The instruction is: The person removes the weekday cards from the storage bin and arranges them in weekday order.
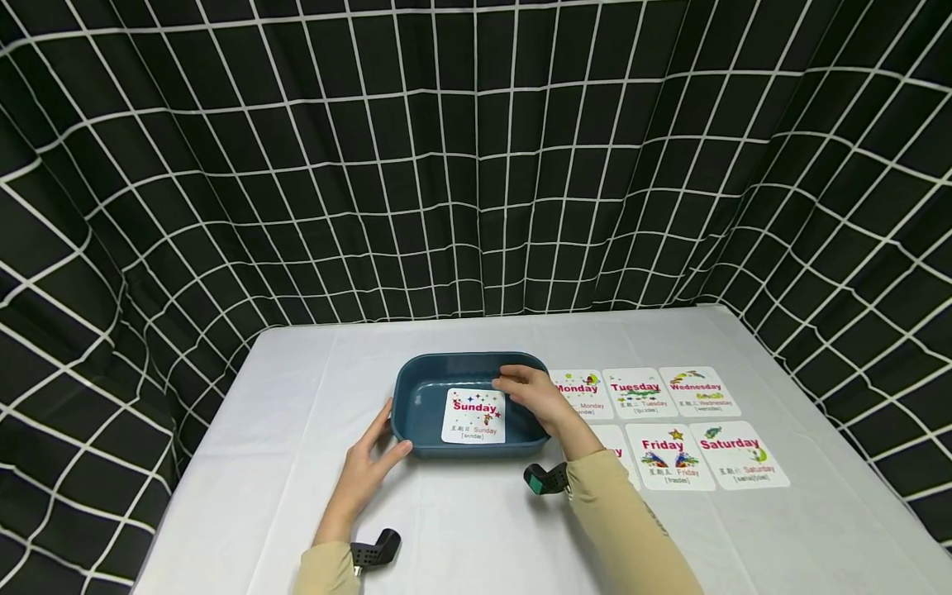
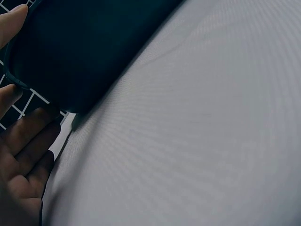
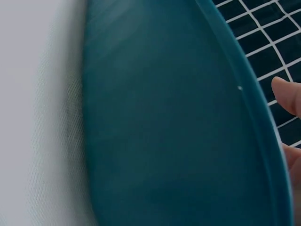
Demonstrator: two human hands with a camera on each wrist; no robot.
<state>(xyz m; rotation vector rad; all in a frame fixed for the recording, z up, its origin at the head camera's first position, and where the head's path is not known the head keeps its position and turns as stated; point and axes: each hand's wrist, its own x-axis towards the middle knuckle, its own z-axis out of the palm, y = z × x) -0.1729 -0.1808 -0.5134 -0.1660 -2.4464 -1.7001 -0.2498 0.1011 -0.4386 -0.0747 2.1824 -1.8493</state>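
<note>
A dark blue plastic tray [image 1: 421, 405] with rounded corners sits on the white cloth. Inside it, a square white card printed "Sunday" [image 1: 474, 418] lies face up. My left hand [image 1: 361, 469] holds the tray's near left corner, thumb at the front rim and fingers along the left end. The left wrist view shows its lower fingers loose beside the tray wall [image 2: 94, 47]. My right hand [image 1: 537, 398] reaches over the tray's right end, fingertips just right of the card. In the right wrist view, its thumb [image 3: 288, 96] stands apart from the fingers beyond the rim, nothing between them.
Right of the tray, weekday cards lie in two rows: Monday [image 1: 583, 394], Tuesday [image 1: 640, 392] and Wednesday [image 1: 700, 391] behind, Friday [image 1: 669, 457] and Saturday [image 1: 740, 454] in front. Another front card [image 1: 619, 454] is partly covered by the right forearm. A black gridded curtain [image 1: 476, 182] surrounds the table.
</note>
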